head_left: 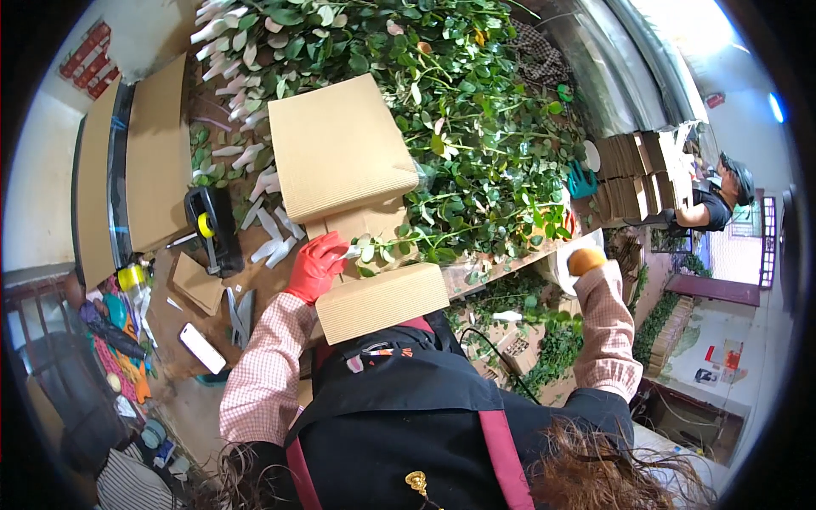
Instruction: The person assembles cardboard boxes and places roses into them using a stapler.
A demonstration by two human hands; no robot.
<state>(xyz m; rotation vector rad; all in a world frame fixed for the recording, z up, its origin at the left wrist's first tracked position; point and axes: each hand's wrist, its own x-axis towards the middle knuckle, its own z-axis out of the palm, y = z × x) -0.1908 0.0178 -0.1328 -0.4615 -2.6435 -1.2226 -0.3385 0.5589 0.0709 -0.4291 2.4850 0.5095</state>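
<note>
Red-gloved left hand [316, 265] on wrapped flower stems at a crowded packing bench.

The left hand's fingers close around a white-sleeved stem bundle [355, 252], which lies between a large corrugated cardboard sheet [340, 144] on the far side and a smaller cardboard roll [382, 301] near the person's chest. The right hand [585, 260] (orange-gloved) is balled together at the bench's right edge; whether it holds anything cannot be told. Green rose foliage [459, 127] covers the far bench; a tape dispenser [212, 228] stands to the left.
</note>
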